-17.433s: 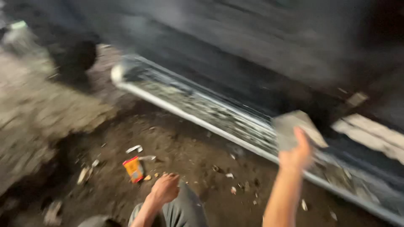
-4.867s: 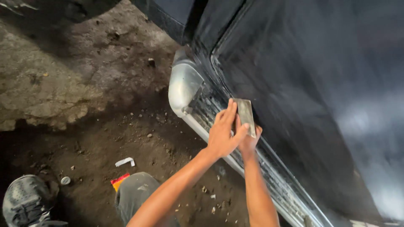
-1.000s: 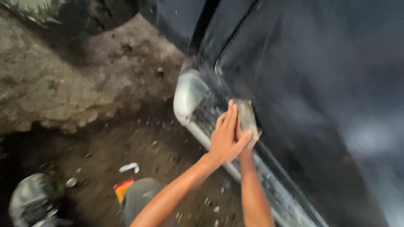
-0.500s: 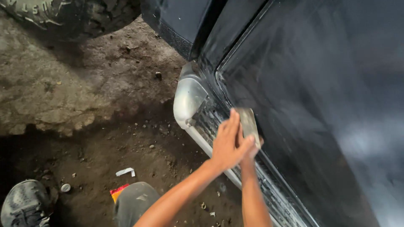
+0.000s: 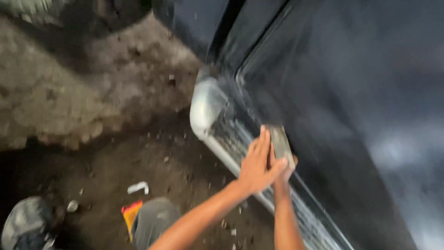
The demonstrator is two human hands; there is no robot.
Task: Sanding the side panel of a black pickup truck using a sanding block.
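Observation:
A small flat grey block (image 5: pixel 281 145) is pressed against the lower edge of a dark vehicle door (image 5: pixel 351 120), just above the silver running board (image 5: pixel 217 125). My right hand (image 5: pixel 286 165) grips the block from below and is mostly hidden. My left hand (image 5: pixel 255 163) lies flat over the right hand and the block's near side, fingers together and pointing up. Both forearms reach in from the bottom of the head view. The picture is blurred.
Dirt ground (image 5: pixel 92 111) with small stones stretches to the left. A white scrap (image 5: pixel 138 187) and an orange packet (image 5: pixel 130 212) lie beside my grey-trousered knee (image 5: pixel 155 220). A shoe (image 5: pixel 27 224) is at bottom left. A tyre (image 5: pixel 37 7) shows at top left.
Both hands and the block have slid slightly down along the door's lower edge. The camera has shifted, blurring the view; the tyre has moved toward the top edge.

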